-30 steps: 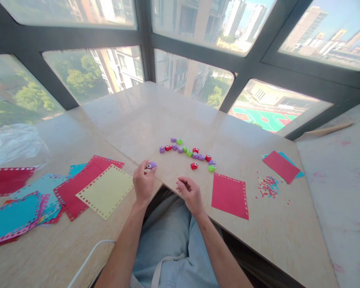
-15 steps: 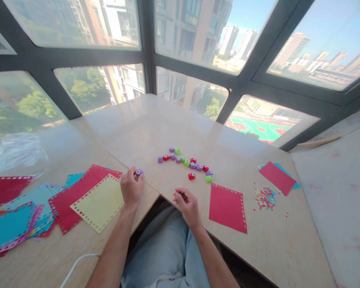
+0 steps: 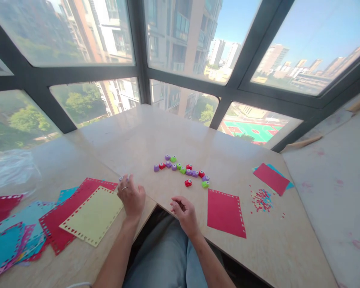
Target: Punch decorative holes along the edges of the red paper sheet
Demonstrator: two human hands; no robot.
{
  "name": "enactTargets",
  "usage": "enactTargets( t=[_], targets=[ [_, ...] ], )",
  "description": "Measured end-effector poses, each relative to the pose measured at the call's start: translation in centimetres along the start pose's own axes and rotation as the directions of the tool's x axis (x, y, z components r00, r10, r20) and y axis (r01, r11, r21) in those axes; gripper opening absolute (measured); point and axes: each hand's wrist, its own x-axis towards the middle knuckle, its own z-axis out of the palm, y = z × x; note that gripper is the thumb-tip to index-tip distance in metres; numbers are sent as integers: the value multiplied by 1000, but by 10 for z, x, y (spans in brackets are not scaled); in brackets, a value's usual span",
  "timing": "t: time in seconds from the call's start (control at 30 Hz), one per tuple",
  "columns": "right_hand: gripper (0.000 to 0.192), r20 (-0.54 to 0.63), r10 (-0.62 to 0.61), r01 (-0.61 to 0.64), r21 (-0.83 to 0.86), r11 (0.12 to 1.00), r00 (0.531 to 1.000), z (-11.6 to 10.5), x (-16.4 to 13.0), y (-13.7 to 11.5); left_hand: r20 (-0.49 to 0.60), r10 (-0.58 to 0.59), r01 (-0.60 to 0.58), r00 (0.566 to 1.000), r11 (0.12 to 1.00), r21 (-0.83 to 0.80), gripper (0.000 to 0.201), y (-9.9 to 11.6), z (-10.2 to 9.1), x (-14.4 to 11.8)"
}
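My left hand (image 3: 131, 197) is palm down over the table, its thumb apart from the fingers. Beyond its outer fingertips sits a small craft punch (image 3: 121, 179), mostly hidden by the hand. At the table's front edge my right hand (image 3: 183, 210) rests with curled fingers; nothing shows in them. Ahead of both hands runs a wavy row of small purple, green and red craft punches (image 3: 183, 170). A single red punch (image 3: 188, 183) lies nearer to me. To the right of my right hand is a red paper sheet (image 3: 225, 213) with holes along its top and right edges.
On the left, a yellow sheet (image 3: 93, 216) with punched edges overlaps a red sheet (image 3: 55, 224). Blue and pink sheets (image 3: 6, 244) and clear plastic (image 3: 12, 170) lie further left. At right are paper bits (image 3: 261, 200) and stacked cards (image 3: 271, 179). Windows border the table.
My left hand has turned palm down and moved slightly left; the purple punch pinched in it before is no longer between thumb and finger. My right hand stays curled. The view has shifted slightly.
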Motion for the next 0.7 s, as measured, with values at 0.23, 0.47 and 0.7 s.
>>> enactTargets(
  t=[0.23, 0.47, 0.7],
  targets=[
    [24, -29, 21, -16, 173, 985, 999, -1, -7, -13, 151, 460, -401, 875, 864, -304, 54, 95, 15, -21],
    [38, -216, 196, -136, 265, 955, 956, -42, -69, -9, 284, 801, -702, 526, 598, -387, 51, 164, 62, -12],
    [40, -525, 236, -137, 220, 966, 817, -106, -135, -8, 346, 929, -882, 131, 269, -388, 37, 195, 101, -18]
  ],
)
